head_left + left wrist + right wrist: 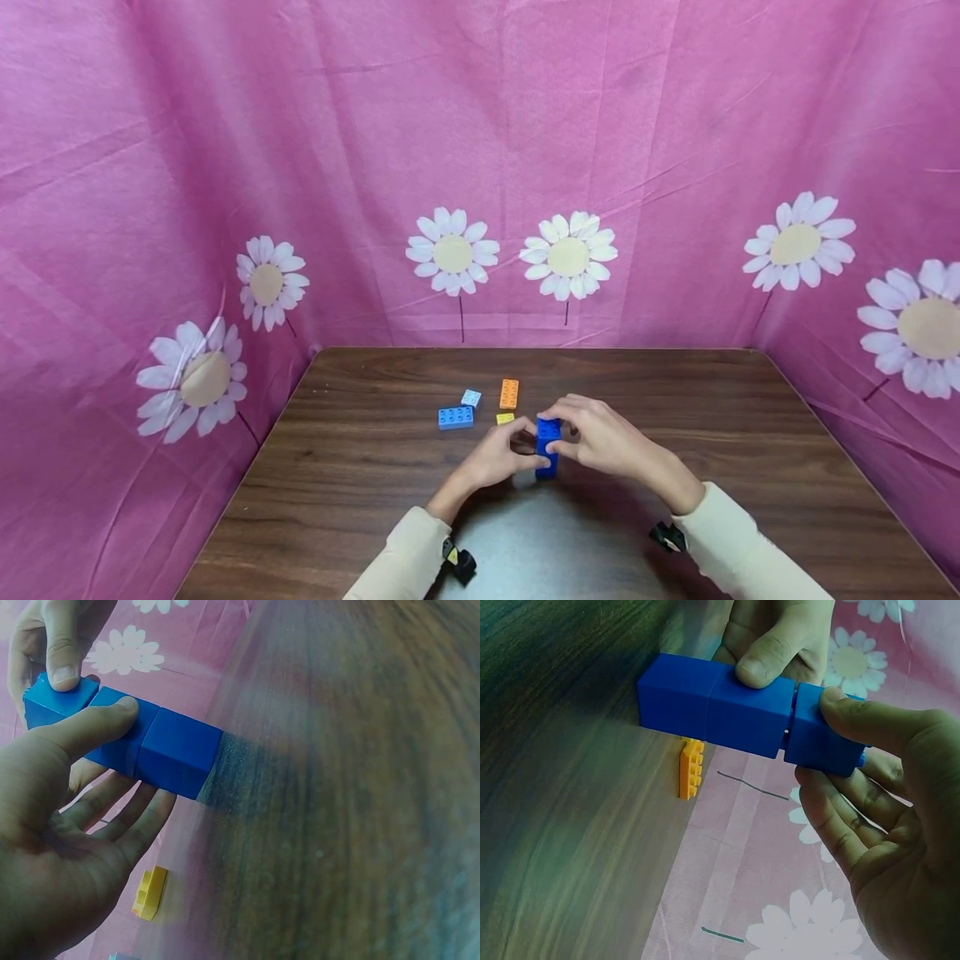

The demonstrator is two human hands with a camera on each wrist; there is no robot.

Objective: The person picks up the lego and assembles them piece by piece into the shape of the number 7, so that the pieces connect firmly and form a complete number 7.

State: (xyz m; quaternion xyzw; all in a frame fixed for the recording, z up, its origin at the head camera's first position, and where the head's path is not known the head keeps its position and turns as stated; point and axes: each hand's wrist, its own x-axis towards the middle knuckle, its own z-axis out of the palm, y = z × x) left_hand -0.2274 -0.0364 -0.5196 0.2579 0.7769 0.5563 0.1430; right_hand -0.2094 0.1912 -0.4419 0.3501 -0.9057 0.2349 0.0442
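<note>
A tower of dark blue toy building bricks (676, 697) stands upright on the wooden table, near the middle. My left hand (489, 458) grips the middle brick (112, 756), its thumb on the near face and the fingers behind. At the top, my right hand (609, 440) pinches the uppermost brick (808, 729) between thumb and fingers. A thin gap shows between that top brick and the one below in the right wrist view. The lowest brick (178, 754) rests on the tabletop, untouched by either hand.
Beyond the hands lie an orange brick (509, 393), a yellow brick (505, 418), a small pale blue brick (471, 398) and a larger light blue brick (455, 418). A pink cloth (510, 125) with daisies hangs around the table (360, 392).
</note>
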